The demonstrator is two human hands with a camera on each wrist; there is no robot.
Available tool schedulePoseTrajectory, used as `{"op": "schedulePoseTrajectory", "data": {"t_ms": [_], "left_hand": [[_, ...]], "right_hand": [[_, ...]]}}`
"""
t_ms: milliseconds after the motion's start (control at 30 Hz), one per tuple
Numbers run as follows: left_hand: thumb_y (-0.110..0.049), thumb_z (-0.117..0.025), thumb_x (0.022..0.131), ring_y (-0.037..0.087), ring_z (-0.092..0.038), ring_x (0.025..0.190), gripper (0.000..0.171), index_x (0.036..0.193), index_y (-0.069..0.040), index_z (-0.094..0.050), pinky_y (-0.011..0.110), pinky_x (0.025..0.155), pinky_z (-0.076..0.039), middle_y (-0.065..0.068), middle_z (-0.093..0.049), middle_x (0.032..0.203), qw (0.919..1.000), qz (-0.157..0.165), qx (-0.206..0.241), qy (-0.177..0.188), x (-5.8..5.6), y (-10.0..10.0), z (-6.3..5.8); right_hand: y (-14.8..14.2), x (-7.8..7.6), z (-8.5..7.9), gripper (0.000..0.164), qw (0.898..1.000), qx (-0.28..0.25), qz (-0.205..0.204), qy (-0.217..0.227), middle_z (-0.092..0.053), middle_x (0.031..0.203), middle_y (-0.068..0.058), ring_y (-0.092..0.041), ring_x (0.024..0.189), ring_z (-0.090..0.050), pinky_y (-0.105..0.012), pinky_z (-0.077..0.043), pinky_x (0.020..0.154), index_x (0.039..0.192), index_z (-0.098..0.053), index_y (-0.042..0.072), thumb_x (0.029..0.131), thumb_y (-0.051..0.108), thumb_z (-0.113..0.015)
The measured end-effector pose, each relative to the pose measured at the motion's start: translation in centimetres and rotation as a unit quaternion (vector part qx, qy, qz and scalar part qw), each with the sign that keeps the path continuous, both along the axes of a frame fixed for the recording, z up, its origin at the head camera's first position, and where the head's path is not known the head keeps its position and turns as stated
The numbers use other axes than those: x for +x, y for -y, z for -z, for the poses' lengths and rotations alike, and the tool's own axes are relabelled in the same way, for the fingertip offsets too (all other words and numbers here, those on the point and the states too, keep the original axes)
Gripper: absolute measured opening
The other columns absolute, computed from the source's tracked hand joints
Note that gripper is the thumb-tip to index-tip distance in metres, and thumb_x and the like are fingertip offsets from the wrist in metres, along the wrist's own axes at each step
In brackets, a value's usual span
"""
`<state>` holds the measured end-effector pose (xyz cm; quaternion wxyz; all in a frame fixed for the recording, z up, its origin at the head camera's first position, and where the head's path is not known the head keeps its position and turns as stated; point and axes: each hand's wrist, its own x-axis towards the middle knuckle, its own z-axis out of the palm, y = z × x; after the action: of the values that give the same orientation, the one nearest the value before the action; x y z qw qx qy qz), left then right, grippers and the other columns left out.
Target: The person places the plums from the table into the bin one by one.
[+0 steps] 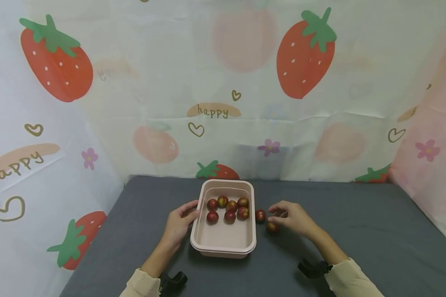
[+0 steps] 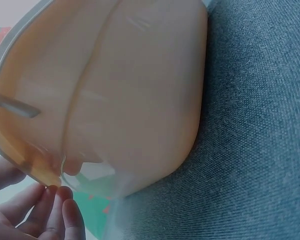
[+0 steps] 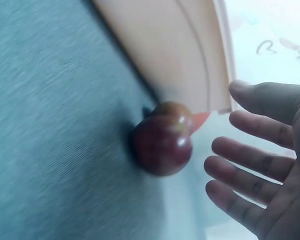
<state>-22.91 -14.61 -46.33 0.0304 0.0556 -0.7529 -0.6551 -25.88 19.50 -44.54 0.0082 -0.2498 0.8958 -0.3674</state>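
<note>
A pale pink rectangular container (image 1: 223, 241) stands on the table with several red-and-yellow plums (image 1: 229, 216) inside, mostly towards its far half. At its left side my left hand (image 1: 180, 220) grips the rim between thumb and fingers; the left wrist view shows its fingertips (image 2: 65, 194) against the rim. Two plums lie outside, to the right of the container: one plum (image 1: 260, 216) close by its wall and a nearer plum (image 1: 272, 228), partly hidden under my right hand (image 1: 293, 216). That hand holds nothing; in the right wrist view its relaxed fingers (image 3: 250, 157) are apart from the dark red plum (image 3: 162, 146).
A dark grey cloth (image 1: 357, 239) covers the table. Behind and at both sides hangs a pale curtain (image 1: 208, 144) printed with strawberries, hearts and flowers. Black straps (image 1: 314, 269) sit on both wrists, below cream sleeves (image 1: 351, 280).
</note>
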Motion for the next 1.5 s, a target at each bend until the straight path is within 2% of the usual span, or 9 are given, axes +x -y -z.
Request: {"op": "schedulePoseTrajectory", "data": {"t_ms": [200,367,633,1000,1200,1500], "left_hand": [[-0.01,-0.063,0.093,0.028,-0.061,0.118,0.04,0.132,-0.002,-0.058,0.039,0.098,-0.053,0.021,-0.062,0.13,1.0,0.0,0.003,0.002,-0.1,0.0,0.1],[-0.009,-0.063,0.093,0.028,-0.062,0.118,0.04,0.132,-0.001,-0.058,0.039,0.097,-0.053,0.021,-0.062,0.13,1.0,0.001,0.005,-0.004,-0.2,0.0,0.2],[-0.01,-0.063,0.094,0.029,-0.061,0.118,0.04,0.132,-0.001,-0.058,0.04,0.098,-0.052,0.021,-0.062,0.13,1.0,0.002,0.003,-0.006,-0.2,0.1,0.4],[-0.012,-0.063,0.094,0.028,-0.062,0.118,0.04,0.132,-0.003,-0.059,0.04,0.099,-0.052,0.02,-0.062,0.131,1.0,0.003,0.0,0.001,-0.3,0.1,0.4],[-0.012,-0.063,0.094,0.028,-0.061,0.119,0.04,0.133,-0.003,-0.058,0.039,0.099,-0.052,0.02,-0.061,0.132,1.0,0.004,0.003,0.005,-0.4,0.0,0.3],[-0.013,-0.063,0.094,0.027,-0.06,0.119,0.04,0.133,-0.004,-0.058,0.04,0.1,-0.051,0.019,-0.06,0.134,1.0,0.003,-0.002,0.009,-0.3,0.0,0.3]], "right_hand": [[-0.7,0.3,1.3,0.03,1.0,0.014,0.01,0.024,-0.069,0.104,-0.014,-0.019,0.086,-0.065,-0.025,-0.053,0.068,0.108,-0.069,0.002,0.088,0.024,-0.072],[-0.7,0.6,1.9,0.029,0.999,0.02,0.035,0.035,-0.071,0.101,-0.01,-0.019,0.087,-0.065,-0.027,-0.053,0.071,0.105,-0.07,0.002,0.087,0.024,-0.073],[-0.3,0.4,2.8,0.024,0.999,0.019,0.038,0.024,-0.073,0.094,-0.008,-0.019,0.086,-0.068,-0.024,-0.053,0.071,0.099,-0.071,0.002,0.084,0.02,-0.075],[0.2,0.5,2.7,0.019,0.998,0.029,0.055,0.017,-0.072,0.089,-0.005,-0.014,0.081,-0.066,-0.024,-0.052,0.068,0.095,-0.073,0.004,0.082,0.017,-0.077],[0.3,0.4,2.6,0.018,0.997,0.054,0.054,0.006,-0.072,0.088,-0.003,-0.013,0.081,-0.065,-0.029,-0.053,0.07,0.094,-0.073,0.005,0.082,0.018,-0.077],[0.3,0.3,2.6,0.017,0.997,0.051,0.058,0.021,-0.072,0.088,-0.002,-0.012,0.082,-0.065,-0.028,-0.052,0.07,0.095,-0.073,0.005,0.083,0.016,-0.076]]}}
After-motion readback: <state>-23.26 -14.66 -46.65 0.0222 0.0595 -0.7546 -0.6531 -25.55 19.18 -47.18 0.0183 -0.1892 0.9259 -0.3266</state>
